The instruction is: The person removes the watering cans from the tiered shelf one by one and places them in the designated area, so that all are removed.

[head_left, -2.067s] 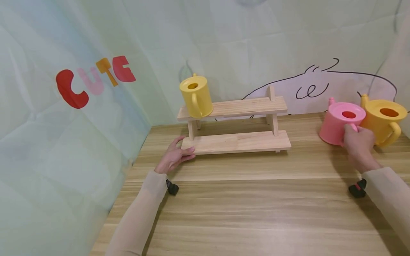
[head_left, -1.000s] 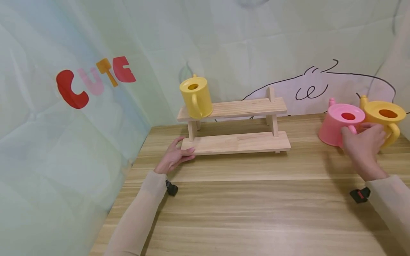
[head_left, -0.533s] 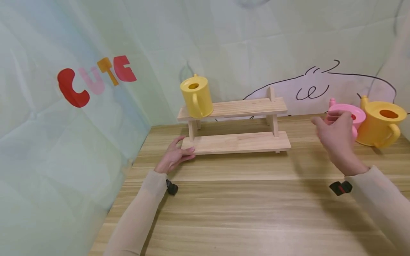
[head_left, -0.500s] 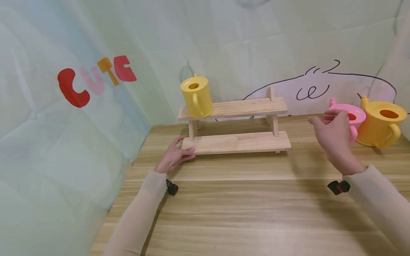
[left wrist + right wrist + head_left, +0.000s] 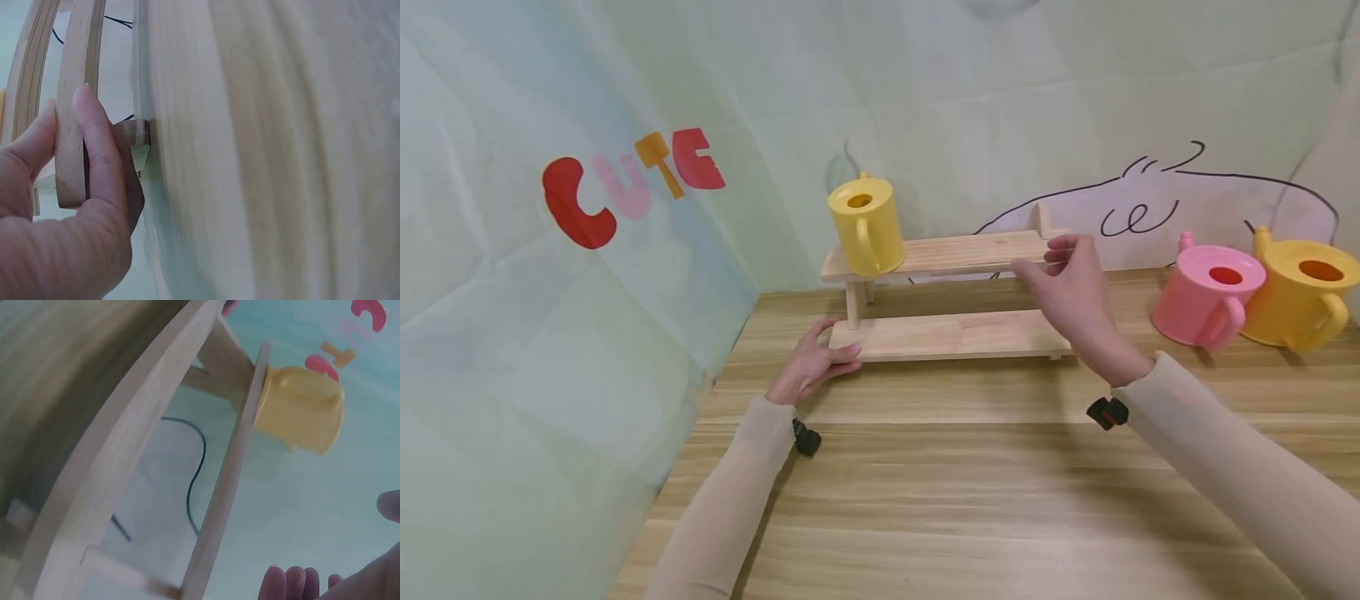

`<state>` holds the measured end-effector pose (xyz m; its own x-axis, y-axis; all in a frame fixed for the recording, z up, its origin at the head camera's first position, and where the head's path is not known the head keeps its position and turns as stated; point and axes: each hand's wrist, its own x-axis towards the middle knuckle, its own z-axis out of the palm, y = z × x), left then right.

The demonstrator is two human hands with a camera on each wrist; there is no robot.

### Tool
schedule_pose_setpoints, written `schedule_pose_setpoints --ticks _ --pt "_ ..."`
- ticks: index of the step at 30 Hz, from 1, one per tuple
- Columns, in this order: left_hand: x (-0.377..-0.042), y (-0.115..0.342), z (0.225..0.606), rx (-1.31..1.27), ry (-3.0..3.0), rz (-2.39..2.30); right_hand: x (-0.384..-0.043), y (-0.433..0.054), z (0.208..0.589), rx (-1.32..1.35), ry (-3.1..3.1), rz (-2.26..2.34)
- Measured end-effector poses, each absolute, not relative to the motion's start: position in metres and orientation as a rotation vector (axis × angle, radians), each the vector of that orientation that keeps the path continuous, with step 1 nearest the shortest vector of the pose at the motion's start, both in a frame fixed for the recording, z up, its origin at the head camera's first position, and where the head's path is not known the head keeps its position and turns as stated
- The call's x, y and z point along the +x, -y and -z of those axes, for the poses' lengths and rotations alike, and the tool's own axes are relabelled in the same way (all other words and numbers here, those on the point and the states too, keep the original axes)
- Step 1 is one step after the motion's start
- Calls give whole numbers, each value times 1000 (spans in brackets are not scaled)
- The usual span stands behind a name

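A two-tier wooden shelf (image 5: 955, 335) stands on the table near the back wall. My left hand (image 5: 807, 367) grips the left end of its lower board; in the left wrist view the thumb and fingers (image 5: 100, 140) lie on opposite faces of that board. On the left end of the upper board sits a small yellow watering can (image 5: 868, 229), handle toward me. My right hand (image 5: 1078, 296) holds nothing, its fingers bent loosely, and overlaps the right end of the upper board. Apart from it, at the right, are a pink watering can (image 5: 1197, 300) and a deeper yellow watering can (image 5: 1292, 304).
The pink and deeper yellow cans stand close side by side on the wood-grain table (image 5: 955, 492). A pale fabric backdrop (image 5: 940, 117) hangs behind, with a line drawing. Coloured letters (image 5: 580, 204) show on the left side wall.
My right hand has let go of the pink watering can, which stays beside the deeper yellow one, and has moved left to the shelf. My left hand has not moved.
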<state>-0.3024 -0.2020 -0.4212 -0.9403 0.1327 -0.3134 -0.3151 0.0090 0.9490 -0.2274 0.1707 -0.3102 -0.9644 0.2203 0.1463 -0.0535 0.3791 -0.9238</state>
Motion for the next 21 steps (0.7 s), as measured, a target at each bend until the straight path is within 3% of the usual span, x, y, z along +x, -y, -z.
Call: schedule_pose_setpoints --ticks 21 --pt "-299 204 423 -146 -1985 -2016 -272 -52 301 251 2379 -1783"
